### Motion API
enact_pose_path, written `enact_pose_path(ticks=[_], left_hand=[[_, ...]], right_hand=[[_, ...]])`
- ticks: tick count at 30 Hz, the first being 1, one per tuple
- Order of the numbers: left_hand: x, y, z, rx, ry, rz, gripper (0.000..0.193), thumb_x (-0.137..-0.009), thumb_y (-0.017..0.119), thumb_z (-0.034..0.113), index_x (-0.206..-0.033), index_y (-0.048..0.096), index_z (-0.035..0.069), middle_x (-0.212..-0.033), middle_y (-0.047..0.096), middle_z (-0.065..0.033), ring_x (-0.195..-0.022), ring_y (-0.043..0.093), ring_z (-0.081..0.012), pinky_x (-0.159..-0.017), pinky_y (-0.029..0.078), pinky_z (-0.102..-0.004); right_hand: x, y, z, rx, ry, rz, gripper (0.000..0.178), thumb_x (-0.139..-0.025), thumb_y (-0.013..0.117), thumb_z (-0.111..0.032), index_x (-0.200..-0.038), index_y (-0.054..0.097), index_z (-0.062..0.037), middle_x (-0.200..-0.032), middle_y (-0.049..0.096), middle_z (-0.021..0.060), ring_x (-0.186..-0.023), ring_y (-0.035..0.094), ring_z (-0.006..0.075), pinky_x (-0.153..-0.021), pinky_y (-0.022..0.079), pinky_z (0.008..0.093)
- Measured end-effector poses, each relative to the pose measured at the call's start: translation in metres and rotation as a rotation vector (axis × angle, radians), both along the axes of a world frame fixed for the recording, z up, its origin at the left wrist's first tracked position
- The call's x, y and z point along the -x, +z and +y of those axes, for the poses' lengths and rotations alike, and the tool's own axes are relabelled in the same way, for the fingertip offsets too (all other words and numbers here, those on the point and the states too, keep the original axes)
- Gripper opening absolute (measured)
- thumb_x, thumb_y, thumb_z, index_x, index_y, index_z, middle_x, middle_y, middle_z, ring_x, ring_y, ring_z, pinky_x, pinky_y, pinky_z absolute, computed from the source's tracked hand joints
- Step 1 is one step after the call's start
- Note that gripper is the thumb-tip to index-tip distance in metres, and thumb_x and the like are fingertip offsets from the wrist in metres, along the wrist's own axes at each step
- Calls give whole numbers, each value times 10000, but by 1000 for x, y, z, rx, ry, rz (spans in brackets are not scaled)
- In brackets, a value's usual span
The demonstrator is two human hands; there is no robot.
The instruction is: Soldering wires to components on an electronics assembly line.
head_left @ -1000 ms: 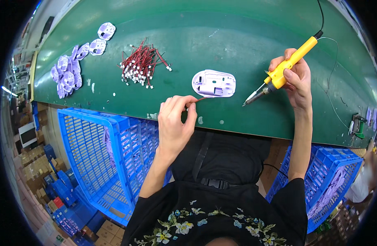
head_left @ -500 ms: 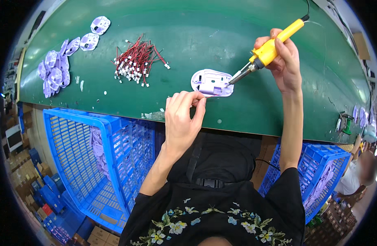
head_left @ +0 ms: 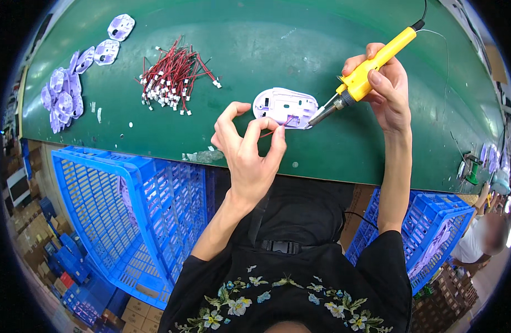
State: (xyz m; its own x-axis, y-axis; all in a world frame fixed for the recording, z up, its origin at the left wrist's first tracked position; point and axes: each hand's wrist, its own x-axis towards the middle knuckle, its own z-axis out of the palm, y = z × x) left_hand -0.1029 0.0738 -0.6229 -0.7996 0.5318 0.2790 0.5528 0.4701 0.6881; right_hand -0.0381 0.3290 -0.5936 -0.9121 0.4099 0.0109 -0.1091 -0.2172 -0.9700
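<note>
A pale lilac oval plastic housing lies on the green table in front of me. My left hand is at its near left side, thumb and index finger pinched on a thin red wire that runs to the housing's near edge. The other left fingers are spread. My right hand grips a yellow soldering iron with a solder wire feeding along it. Its metal tip points down left and meets or hovers just over the housing's right end; I cannot tell which.
A heap of red wires with white connectors lies left of the housing. Further left are several lilac plastic parts. Blue crates stand below the table's near edge on both sides. A green solder spool sits at the right; another person is beyond.
My left hand has opened its outer fingers and shifted slightly, still pinching the wire. The soldering iron's tip has moved toward the housing's near right edge. The whole view has shifted a little.
</note>
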Motion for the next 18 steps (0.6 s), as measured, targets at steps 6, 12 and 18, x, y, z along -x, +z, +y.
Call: enact_pose_path(ticks=[6,12,18], left_hand=[[4,-2,-4,-57,4,-54,146,-690,808,153,-790,703,135,-1244,505,-100,-1137,495,-238,-862,302,-374],[4,-2,-2,-22,-10,-25,165,-663,825,151,-777,705,147,-1255,508,-99,-1135,493,-240,-889,289,-369],[3,-6,-7,-63,-21,-47,179,-632,826,177,-761,703,165,-1236,524,-96,-1155,479,-261,-939,265,-389]], right_hand=[[0,-2,1,15,-8,-53,379,-896,742,-215,-1131,478,-76,-974,705,194,-828,707,197,-633,572,239],[3,-9,3,-14,-29,-61,307,-938,694,-204,-1124,486,-75,-963,707,194,-747,678,134,-535,501,176],[2,-10,-2,-17,-93,-99,274,-956,670,-224,-1109,498,-77,-964,706,191,-688,645,91,-501,458,152]])
